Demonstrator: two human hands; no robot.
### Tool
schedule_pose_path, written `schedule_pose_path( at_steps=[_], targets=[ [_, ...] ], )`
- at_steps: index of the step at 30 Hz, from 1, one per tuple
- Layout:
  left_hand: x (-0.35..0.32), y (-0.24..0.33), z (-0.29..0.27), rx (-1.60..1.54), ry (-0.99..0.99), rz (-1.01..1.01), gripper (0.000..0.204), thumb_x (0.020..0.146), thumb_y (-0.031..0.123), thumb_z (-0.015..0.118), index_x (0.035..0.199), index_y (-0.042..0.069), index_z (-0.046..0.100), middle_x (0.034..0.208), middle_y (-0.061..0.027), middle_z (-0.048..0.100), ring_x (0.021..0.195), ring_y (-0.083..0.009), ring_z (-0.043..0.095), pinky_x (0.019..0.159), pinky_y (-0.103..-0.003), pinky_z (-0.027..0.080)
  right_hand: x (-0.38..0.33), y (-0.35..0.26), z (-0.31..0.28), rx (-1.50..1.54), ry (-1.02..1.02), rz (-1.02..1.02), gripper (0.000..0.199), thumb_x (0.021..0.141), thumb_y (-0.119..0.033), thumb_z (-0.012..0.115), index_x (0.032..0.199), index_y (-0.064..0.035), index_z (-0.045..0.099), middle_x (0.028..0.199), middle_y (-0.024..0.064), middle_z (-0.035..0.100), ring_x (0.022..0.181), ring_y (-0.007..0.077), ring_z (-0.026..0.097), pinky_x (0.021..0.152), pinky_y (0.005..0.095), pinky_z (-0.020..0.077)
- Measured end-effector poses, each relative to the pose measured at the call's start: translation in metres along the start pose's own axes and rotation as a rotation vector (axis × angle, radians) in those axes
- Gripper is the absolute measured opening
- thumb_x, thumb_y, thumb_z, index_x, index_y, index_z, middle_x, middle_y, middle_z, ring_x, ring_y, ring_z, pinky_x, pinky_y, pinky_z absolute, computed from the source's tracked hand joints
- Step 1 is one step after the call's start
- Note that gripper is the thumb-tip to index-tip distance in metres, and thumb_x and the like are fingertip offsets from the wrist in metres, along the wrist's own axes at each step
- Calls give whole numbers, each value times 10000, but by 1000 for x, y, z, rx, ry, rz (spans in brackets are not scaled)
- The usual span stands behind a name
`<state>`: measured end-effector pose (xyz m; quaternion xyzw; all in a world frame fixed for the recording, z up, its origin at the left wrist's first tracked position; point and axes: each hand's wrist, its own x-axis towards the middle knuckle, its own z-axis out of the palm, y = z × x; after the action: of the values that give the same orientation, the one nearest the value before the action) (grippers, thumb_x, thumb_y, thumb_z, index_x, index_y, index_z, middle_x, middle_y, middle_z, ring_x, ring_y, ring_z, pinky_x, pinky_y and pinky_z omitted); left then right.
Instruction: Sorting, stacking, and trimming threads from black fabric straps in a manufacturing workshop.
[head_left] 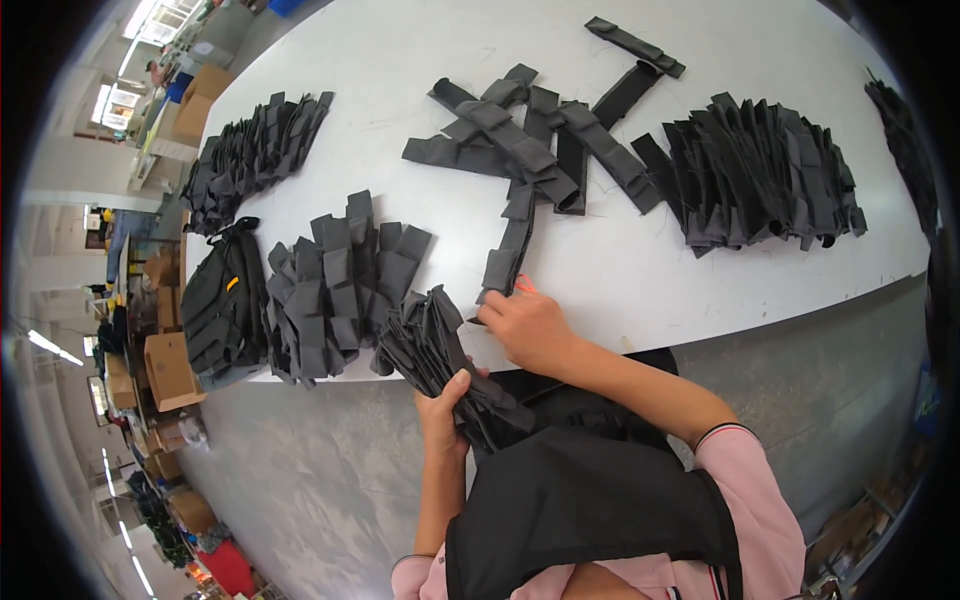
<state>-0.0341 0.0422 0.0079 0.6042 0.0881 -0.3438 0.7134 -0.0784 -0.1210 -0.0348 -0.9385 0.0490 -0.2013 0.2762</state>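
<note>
My left hand [445,405] is wrapped round a thick bundle of dark grey fabric strips [430,335] at the table's near edge. Just to its right, my right hand [528,328] pinches the near end of a single folded fabric strip [508,245], which stretches away toward a loose heap. A small orange-red piece [524,285] pokes out by the right fingers; what it belongs to is hidden. The loose heap of strips [515,140] lies crisscrossed beyond my hands. Left of the bundle, a fanned pile of strips [335,285] reaches the table edge.
A tightly stacked row of strips [765,175] stands on the white table [600,270] at right, another pile [260,150] at far left. A black bag with an orange tag [225,300] sits at the left edge. Cardboard boxes [172,370] stand beyond it.
</note>
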Motion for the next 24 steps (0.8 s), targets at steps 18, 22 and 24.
schedule_pose_path(
  at_steps=[18,22,24],
  targets=[
    [-6,3,-11,-18,26,10,377,721,72,670,1040,-59,516,901,-136,597,798,-254,637,694,-350,544,-8,-14,-11,72,-14,51,141,688,-76,577,821,-56,535,772,59,492,632,229,565,582,321,433],
    [-6,4,-11,-20,26,3,386,725,76,669,1051,-60,511,922,-133,588,803,-260,637,702,-354,545,-1,-21,-9,53,-62,1,150,704,-111,602,825,-57,531,781,59,491,643,231,569,592,314,438],
    [-9,7,-8,-23,13,5,390,725,75,669,1055,-60,511,916,-136,594,801,-258,637,704,-352,543,5,-22,4,-25,-136,-4,173,703,-137,624,827,-60,533,797,63,491,660,231,571,599,309,438]
  ],
)
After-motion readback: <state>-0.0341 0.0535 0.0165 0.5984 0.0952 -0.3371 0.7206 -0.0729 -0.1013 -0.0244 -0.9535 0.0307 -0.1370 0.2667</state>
